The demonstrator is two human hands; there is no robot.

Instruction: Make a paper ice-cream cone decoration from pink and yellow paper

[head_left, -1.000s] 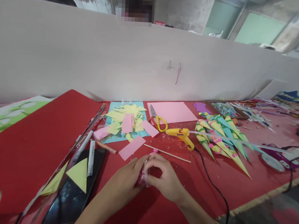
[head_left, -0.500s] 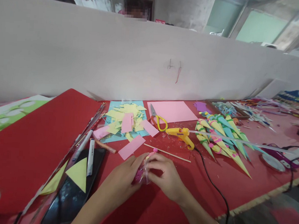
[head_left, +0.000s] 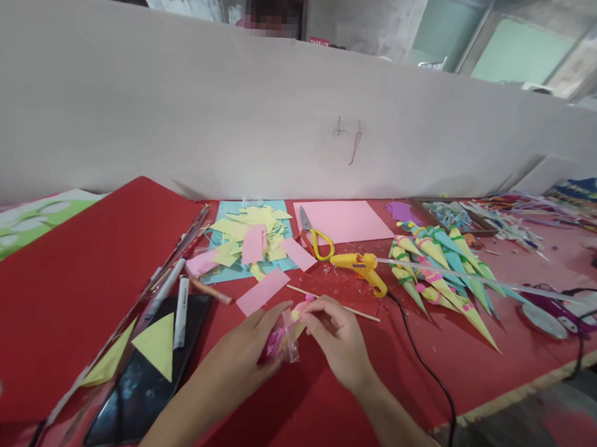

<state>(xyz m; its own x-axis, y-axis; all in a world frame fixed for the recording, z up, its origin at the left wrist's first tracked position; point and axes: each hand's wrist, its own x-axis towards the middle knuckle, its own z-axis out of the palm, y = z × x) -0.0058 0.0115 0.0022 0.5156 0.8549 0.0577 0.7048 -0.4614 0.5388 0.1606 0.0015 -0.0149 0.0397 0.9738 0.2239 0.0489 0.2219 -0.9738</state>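
Note:
Low over the red table, my left hand (head_left: 249, 344) is closed around a small clear plastic bag (head_left: 286, 346) with bright purple stuff inside. Close beside the bag shows a yellow paper piece (head_left: 297, 329), topped by a pink ball (head_left: 308, 297); how it is held is partly hidden. The thumb and forefinger of my right hand (head_left: 339, 342) are pinched together at the top of the bag, by the pink ball. Whatever lies between those fingertips is too small to make out. A pink paper strip (head_left: 262, 292) lies just beyond my left hand.
Beyond my hands lie a thin wooden stick (head_left: 354, 311), a yellow glue gun (head_left: 363, 267) with a black cord, and scissors (head_left: 317, 241). Decorated paper cones (head_left: 449, 258) are piled right. Left are a black phone-like slab (head_left: 134, 401), markers (head_left: 180, 314) and a yellow paper triangle (head_left: 159, 346).
My right hand has shifted slightly right and up, away from the bag's middle. More of the bag and the yellow paper now shows. My left hand has hardly moved.

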